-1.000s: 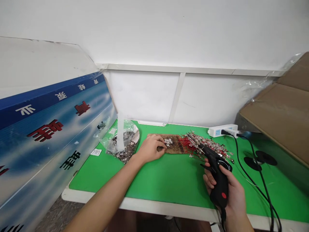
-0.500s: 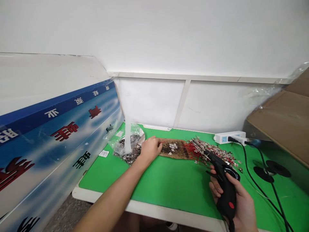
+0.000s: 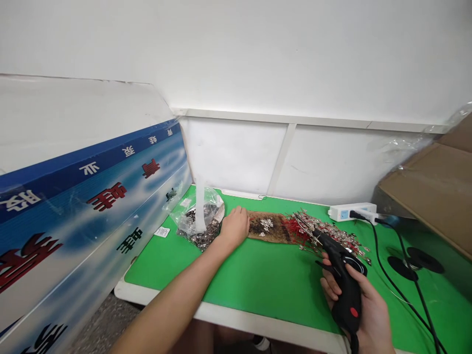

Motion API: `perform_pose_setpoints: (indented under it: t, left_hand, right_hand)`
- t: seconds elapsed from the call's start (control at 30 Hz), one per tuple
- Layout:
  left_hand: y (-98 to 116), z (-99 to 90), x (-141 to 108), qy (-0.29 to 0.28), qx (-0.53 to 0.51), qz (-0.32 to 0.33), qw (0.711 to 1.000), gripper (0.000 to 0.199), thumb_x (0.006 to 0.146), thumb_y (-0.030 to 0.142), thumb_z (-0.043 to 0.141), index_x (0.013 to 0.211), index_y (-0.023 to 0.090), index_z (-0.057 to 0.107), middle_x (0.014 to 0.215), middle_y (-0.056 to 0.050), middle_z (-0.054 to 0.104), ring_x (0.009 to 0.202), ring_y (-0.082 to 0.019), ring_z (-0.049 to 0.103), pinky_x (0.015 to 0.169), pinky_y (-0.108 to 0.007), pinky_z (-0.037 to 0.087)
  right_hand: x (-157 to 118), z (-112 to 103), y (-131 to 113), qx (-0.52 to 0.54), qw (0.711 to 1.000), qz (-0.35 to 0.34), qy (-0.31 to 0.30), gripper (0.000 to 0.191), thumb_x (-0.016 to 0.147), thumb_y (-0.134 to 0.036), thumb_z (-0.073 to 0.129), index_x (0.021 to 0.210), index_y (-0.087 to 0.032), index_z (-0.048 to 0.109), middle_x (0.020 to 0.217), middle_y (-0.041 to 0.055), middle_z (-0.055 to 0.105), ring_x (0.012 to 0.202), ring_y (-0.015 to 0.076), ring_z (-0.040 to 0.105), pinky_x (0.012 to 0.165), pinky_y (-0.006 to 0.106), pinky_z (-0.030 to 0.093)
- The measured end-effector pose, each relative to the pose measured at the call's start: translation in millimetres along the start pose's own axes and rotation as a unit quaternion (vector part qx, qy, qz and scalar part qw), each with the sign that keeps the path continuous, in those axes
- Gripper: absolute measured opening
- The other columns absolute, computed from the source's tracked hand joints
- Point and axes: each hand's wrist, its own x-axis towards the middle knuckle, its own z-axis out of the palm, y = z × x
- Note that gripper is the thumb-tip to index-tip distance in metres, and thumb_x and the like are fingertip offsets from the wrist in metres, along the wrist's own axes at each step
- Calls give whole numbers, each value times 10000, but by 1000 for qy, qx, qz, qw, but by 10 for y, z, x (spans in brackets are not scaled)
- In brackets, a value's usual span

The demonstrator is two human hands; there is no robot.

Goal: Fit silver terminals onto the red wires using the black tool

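My right hand point(image 3: 354, 300) grips a black soldering gun point(image 3: 344, 285) with a red dot on it; its tip points up and left over red wires. My left hand point(image 3: 236, 227) rests at the left end of a scorched brown board point(image 3: 276, 236), its fingers bent and mostly hidden behind the back of the hand. Small silvery metal pieces point(image 3: 266, 224) lie on the board. At its right end is a pile of red wires with metal ends point(image 3: 339, 233). Left of my left hand sits a clear plastic bag point(image 3: 202, 211) with dark metal parts point(image 3: 202, 241).
A white power strip point(image 3: 350, 211) with black plugs stands at the back right of the green table mat point(image 3: 258, 285). Cables run beside a black wire spool point(image 3: 405, 265). A cardboard box point(image 3: 435, 182) is at right, a blue printed panel point(image 3: 110, 196) at left.
The view has shifted slightly. My left hand has turned, so its fingertips no longer show at the board's end. My right hand and the soldering gun are almost unmoved.
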Motion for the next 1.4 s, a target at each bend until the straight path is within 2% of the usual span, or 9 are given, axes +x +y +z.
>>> perform_pose_setpoints:
  t: [0.1,0.2,0.3,0.37,0.47,0.53,0.6,0.67,1.4]
  left_hand:
    - [-21,-88,-44,38,-24,15,999,239,1011,243,372,1058,120,571,1099,-127,598,1048,-273,545,895,-392,446]
    - [-74,-177,-169,32,-124,13,992,201,1010,235,384,1012,126,553,1032,-113,628,944,-241,572,824,-365,450]
    - [-159,-183,-354,15,-272,34,962,148,985,234,453,1019,141,563,940,-64,654,839,-181,604,762,-306,460]
    - [-208,-141,-468,16,-313,53,948,160,952,210,498,1063,152,598,948,-51,666,850,-164,616,790,-287,468]
    - [-221,-74,-568,25,-282,81,956,204,926,180,495,1047,175,659,1032,-58,672,983,-188,607,891,-310,457]
    - [-186,-56,-579,32,-250,80,964,201,909,174,485,985,178,671,1034,-62,667,1020,-209,586,902,-330,447]
    - [-136,-58,-559,38,-229,56,971,151,870,188,509,909,177,655,968,-60,657,961,-212,580,834,-330,451]
    - [-90,-66,-526,43,-218,31,975,89,828,212,541,843,181,623,904,-48,639,889,-203,572,761,-319,446]
    - [-54,-26,-442,37,-170,32,984,89,793,284,553,800,206,594,875,-25,638,852,-201,559,731,-334,424]
  right_hand:
    - [-5,-11,13,-20,1000,-5,-11,420,761,-395,723,1044,-86,745,631,49,452,533,123,349,424,250,368]
    - [-3,-7,36,-62,997,-19,-28,437,747,-418,747,1048,-100,750,680,73,545,526,126,374,415,257,358]
    - [15,7,64,-115,992,-23,-46,417,743,-432,765,1028,-128,752,833,102,654,525,120,407,431,262,382]
    - [37,10,76,-155,986,-9,-58,441,751,-451,768,1081,-160,742,992,105,692,530,118,433,433,264,391]
    - [73,7,77,-225,973,8,-59,505,748,-487,774,1140,-173,728,1084,101,696,532,116,449,428,265,389]
    - [89,16,73,-278,959,11,-56,516,752,-523,764,1094,-137,744,897,100,694,528,124,445,434,262,382]
    - [95,40,75,-327,943,9,-59,538,768,-568,733,1023,-95,758,645,77,596,518,136,435,445,259,373]
    - [94,69,87,-360,930,14,-69,567,785,-605,697,980,-77,763,532,53,496,505,142,424,454,261,367]
    - [85,62,94,-364,930,36,-49,530,764,-573,735,988,-93,748,617,77,581,485,137,440,429,269,392]
